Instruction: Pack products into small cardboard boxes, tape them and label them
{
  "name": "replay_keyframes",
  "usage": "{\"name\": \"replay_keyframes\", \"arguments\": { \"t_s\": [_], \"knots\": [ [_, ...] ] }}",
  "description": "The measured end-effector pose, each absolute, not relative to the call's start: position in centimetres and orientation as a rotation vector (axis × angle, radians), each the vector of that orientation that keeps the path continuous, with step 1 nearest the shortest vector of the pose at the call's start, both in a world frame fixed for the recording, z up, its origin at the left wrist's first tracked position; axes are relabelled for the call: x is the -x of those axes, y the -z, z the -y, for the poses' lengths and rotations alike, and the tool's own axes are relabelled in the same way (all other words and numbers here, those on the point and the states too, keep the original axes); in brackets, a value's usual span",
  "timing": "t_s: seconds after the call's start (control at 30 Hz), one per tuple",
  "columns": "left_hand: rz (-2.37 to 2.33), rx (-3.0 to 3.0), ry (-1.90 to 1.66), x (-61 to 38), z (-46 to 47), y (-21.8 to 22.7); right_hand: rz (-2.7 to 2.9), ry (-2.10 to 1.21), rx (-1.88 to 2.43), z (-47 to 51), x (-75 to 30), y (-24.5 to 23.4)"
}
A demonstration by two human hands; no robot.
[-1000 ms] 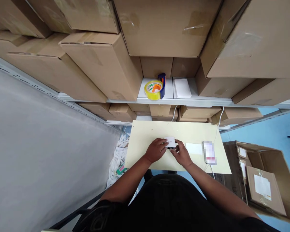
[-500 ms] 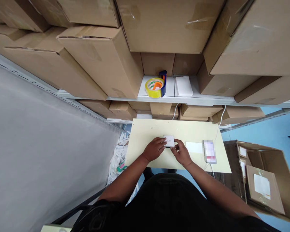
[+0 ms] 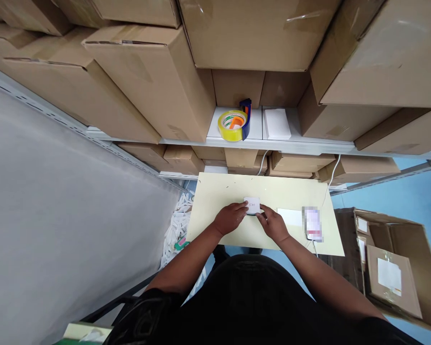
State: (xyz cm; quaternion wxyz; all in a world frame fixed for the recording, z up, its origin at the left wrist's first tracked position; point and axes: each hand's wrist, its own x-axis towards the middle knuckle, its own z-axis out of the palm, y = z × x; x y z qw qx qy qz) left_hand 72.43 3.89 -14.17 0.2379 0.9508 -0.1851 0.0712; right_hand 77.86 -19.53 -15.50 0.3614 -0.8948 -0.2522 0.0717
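A small flat white box (image 3: 252,205) with a few printed marks on top sits over the table, between my two hands. My left hand (image 3: 232,218) is closed on its left side, the thumb and fingertips against the edge. On the other side, my right hand (image 3: 275,226) grips the right edge and near corner with its fingertips. A thin dark line shows along the box's near edge. Just right of my right hand lies a white paper piece (image 3: 289,216), and beyond it a phone (image 3: 311,224) with a blurred screen.
Behind the pale yellow table (image 3: 219,187), a shelf (image 3: 309,145) bears cardboard boxes, a yellow tape roll on a dispenser (image 3: 233,125) and a white stack (image 3: 277,123). A white cable hangs at right. An open carton (image 3: 409,239) stands right; white scraps (image 3: 177,223) lie left.
The white box's top looks slightly different, its printed marks now larger and more to the middle. Both hands still hold it, with small finger shifts. The view has tilted a little.
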Motion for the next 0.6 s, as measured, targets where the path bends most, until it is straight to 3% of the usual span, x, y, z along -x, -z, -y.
{"name": "replay_keyframes", "arguments": {
  "t_s": [0.4, 0.6],
  "knots": [
    [0.522, -2.508, -0.250, -71.6, -2.6, 14.9, 0.285, -0.462, 2.033, 19.2, -77.7, 15.1],
    [0.172, -2.253, -0.227, -70.4, -0.6, 15.6, 0.224, -0.510, 2.016, 18.9, -77.9, 15.2]
  ]
}}
